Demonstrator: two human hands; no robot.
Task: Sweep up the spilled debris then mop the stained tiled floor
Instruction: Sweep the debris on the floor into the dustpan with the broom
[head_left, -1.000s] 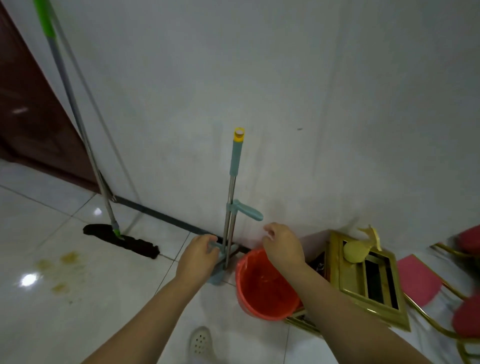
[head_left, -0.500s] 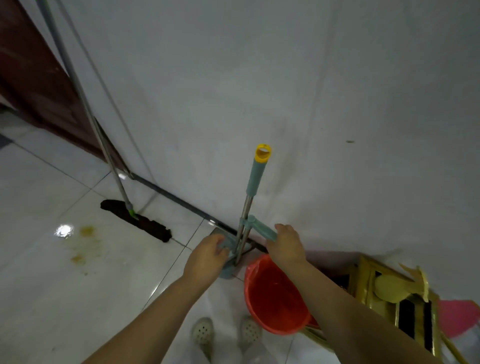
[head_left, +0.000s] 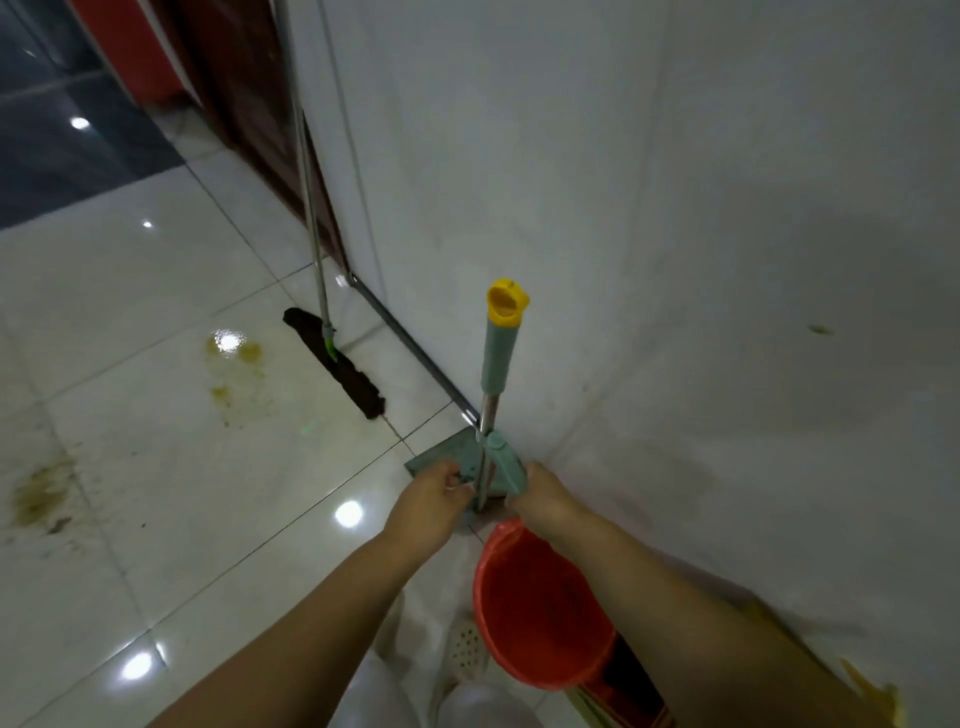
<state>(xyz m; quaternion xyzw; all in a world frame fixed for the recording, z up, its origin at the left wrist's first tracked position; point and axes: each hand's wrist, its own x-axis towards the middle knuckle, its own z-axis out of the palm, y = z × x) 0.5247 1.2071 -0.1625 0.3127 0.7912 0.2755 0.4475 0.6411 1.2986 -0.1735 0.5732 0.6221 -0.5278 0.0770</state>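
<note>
Dustpan (head_left: 457, 460) at wall — left hand (head_left: 426, 506), right hand (head_left: 545, 499) gripping it.

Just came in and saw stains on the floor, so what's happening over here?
A person is bent over a teal dustpan that stands by the wall. The left hand grips its pan, the right hand holds the folding part of its handle. A red bucket sits right below the hands. The mop leans on the wall, untouched, and the yellow-brown stains are not yet mopped.
</note>
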